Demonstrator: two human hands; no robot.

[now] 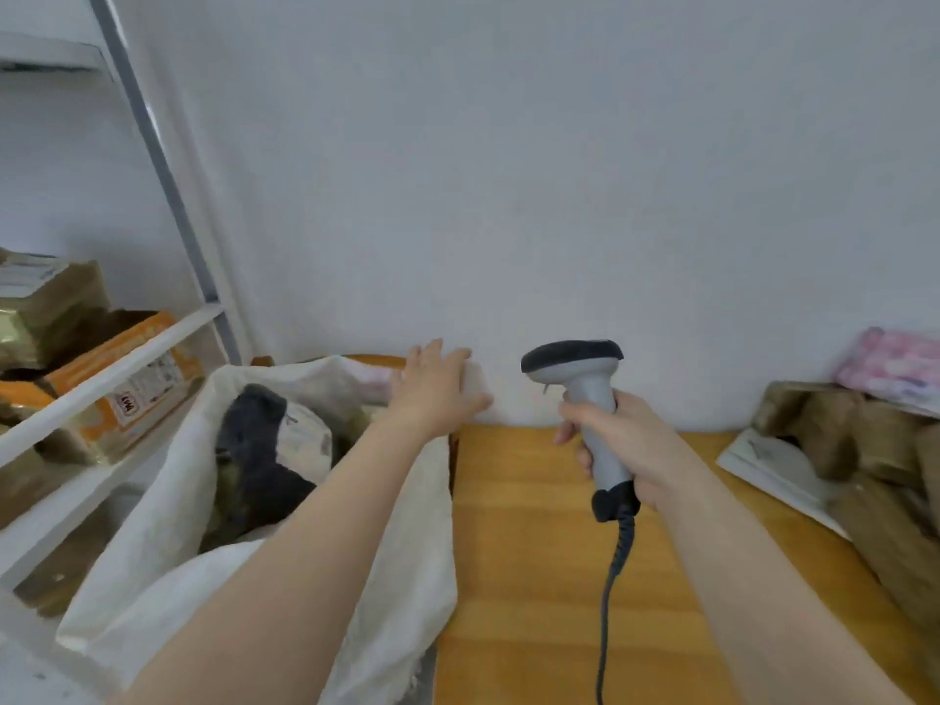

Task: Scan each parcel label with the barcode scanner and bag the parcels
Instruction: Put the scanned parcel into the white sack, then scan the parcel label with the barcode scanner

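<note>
Matt grey plastic scanner (585,399), coarse white woven sack (397,577), smooth varnished wooden table (534,577), brown-taped parcels (864,450).

Nothing reads clearly: the white label (152,379) on the orange parcel box (117,343) on the shelf (61,412) bears a dark logo and print, both too blurred

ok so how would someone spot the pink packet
Follow the yellow wooden tabletop to its far right end, by the white wall. Brown parcels are heaped there; the pink patterned packet lies behind them, the only pink thing among brown ones.
</note>
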